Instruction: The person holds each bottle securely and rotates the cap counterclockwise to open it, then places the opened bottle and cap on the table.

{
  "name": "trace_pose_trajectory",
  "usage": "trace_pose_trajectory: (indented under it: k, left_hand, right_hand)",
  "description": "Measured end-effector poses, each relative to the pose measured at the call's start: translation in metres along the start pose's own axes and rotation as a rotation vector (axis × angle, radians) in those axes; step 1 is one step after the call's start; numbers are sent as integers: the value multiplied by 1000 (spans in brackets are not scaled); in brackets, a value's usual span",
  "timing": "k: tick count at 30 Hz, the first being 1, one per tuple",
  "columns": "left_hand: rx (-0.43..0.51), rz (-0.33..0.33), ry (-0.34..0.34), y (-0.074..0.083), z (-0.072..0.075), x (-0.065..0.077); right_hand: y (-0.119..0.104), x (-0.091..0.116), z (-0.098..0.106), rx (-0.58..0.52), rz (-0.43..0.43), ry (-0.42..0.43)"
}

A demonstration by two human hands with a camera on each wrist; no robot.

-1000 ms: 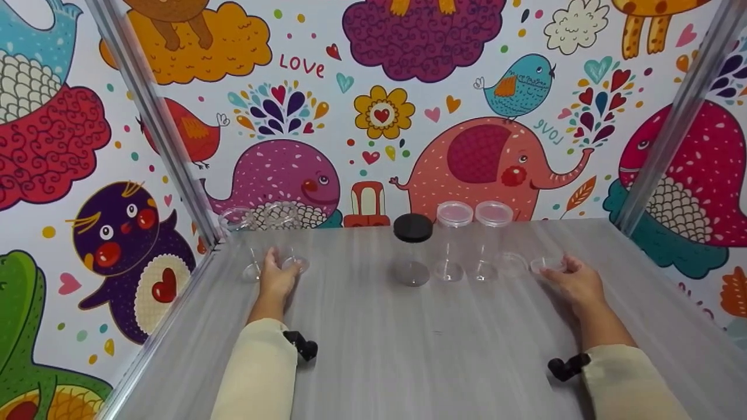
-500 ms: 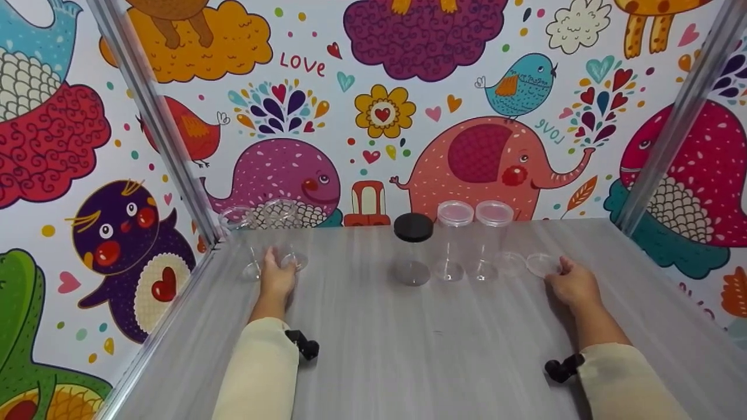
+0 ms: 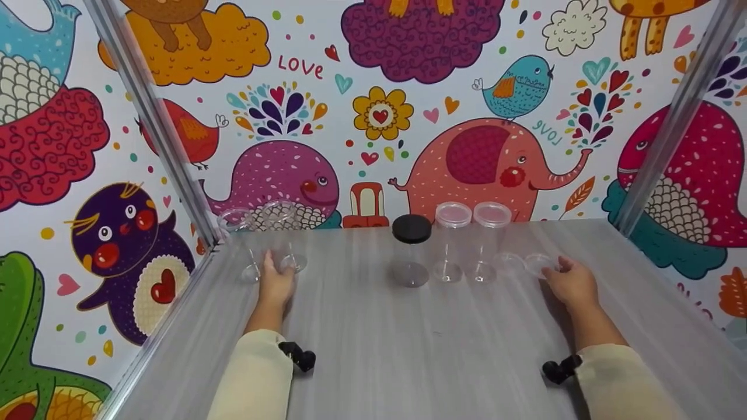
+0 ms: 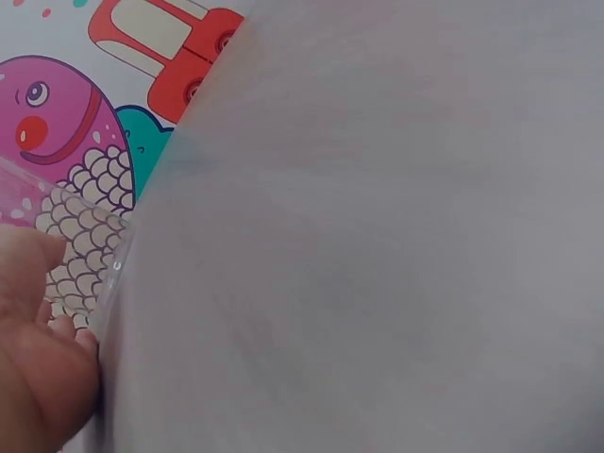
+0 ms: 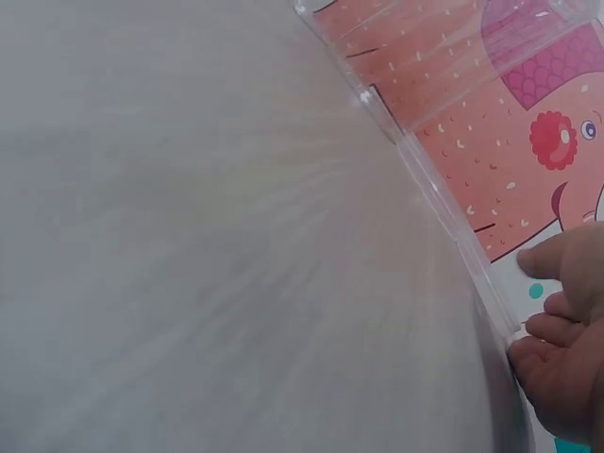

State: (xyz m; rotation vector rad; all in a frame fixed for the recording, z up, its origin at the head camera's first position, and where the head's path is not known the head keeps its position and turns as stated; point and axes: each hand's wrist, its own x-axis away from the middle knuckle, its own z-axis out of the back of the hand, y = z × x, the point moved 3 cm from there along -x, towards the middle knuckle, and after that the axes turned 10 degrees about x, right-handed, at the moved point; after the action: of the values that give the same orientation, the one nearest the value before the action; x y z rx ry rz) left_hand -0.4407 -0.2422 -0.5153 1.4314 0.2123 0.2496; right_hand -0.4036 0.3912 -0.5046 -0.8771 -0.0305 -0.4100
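Observation:
My left hand (image 3: 277, 286) holds a clear plastic jar (image 3: 286, 233) at the back left, thumb on the near side. This jar is uncapped, as is a second clear jar (image 3: 238, 245) to its left. In the left wrist view, the held jar's lower part (image 4: 90, 245) shows beside the thumb. At the back right, a clear round lid (image 3: 538, 264) lies flat on the table. My right hand (image 3: 575, 286) is at the lid's right edge, its fingers loosely bent; the right wrist view shows the thumb apart from the lid. Another clear lid (image 3: 510, 264) lies to its left.
Right of the middle stand a clear jar with a black lid (image 3: 412, 256) and two clear jars with clear lids, the nearer-to-middle one (image 3: 452, 245) beside the other (image 3: 490, 245). The grey table (image 3: 379, 350) ends at a patterned wall; metal posts (image 3: 160, 128) rise at both back corners.
The right-hand lid, earlier pinched and tilted in the right hand, now lies flat farther left; the fingers have loosened from it. The left hand and its jar have barely shifted.

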Motion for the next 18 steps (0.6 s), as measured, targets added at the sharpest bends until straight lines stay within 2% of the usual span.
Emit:
trace_pose_trajectory:
  k: [7,10,14,18]
  left_hand:
    - [14,11,12,-5,7,18]
    - [0,-12,5,-7,5,24]
    - [10,-51,-74,-3,-4,32]
    - [31,-63,-196,3,-21,39]
  right_hand:
    - [-15,14,-4,-155,52,33]
    - [-23,20,-4,-216,71,33]
    - [-37,29,-2,-287,97,44]
    - [-52,38,2,-319,187,89]
